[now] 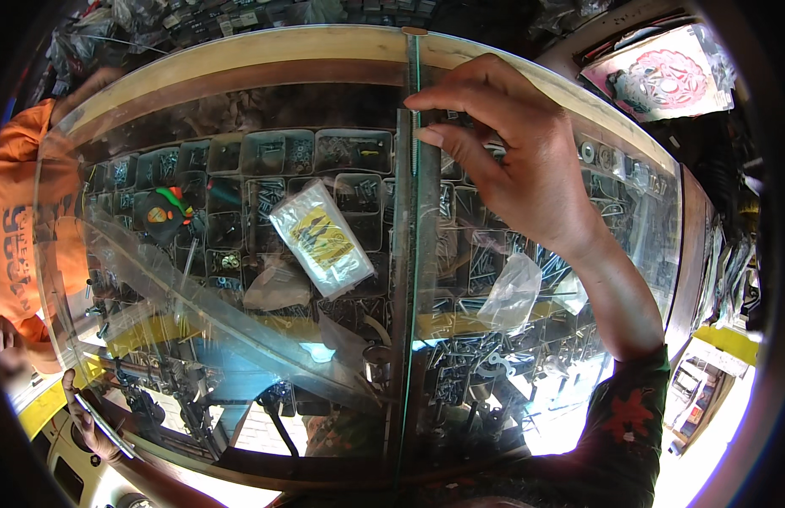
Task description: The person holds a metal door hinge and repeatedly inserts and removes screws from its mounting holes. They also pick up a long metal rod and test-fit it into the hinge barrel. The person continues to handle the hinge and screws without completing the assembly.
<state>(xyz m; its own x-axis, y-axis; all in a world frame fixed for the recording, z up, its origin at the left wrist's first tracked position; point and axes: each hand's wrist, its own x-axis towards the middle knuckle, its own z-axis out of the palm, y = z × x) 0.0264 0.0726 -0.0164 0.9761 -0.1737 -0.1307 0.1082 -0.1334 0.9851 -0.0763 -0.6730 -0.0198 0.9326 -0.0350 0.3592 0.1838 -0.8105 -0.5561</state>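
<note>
Glass sliding panel (240, 169) atop display worktop; right hand (511, 161) pinches its upright edge strip (414, 127), thumb below forefinger. Left hand (92, 415) grips panel's near-left corner. Judgement: keep pull even, fingers clear of track.

Orange shirt (20, 212); dark floral sleeve (625, 419); clear packet (323, 239), yellow print.
</note>
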